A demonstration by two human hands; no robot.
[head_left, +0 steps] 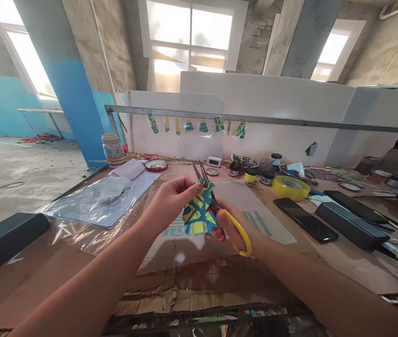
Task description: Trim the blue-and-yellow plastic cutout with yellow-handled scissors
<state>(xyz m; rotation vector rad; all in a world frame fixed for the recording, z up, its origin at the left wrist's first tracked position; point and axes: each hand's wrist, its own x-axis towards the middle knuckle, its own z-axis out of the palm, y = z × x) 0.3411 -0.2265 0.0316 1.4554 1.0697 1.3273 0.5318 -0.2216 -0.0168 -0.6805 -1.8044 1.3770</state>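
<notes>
My left hand (176, 194) pinches a small piece of blue and yellow patterned material (199, 210) by its upper edge; I cannot tell whether it is paper or cloth. Lower strips of the piece hang loose. A pair of scissors (242, 236) with yellow and red handles sits in my right hand (232, 220), fingers wrapped round the loops. Its blades are parted and point up and away, at the right edge of the piece. Below both hands lies a pale sheet (276, 238) with teal markings, partly hidden by them.
At left lie drawn papers (135, 196) under clear plastic, with a crumpled white tissue (114, 188) on top. To the right are a roll of yellow tape (290, 188), a phone (304, 219) and a black box (349, 224). Several small jars (250, 175) stand behind. Patterned pieces (204, 126) hang from a rail.
</notes>
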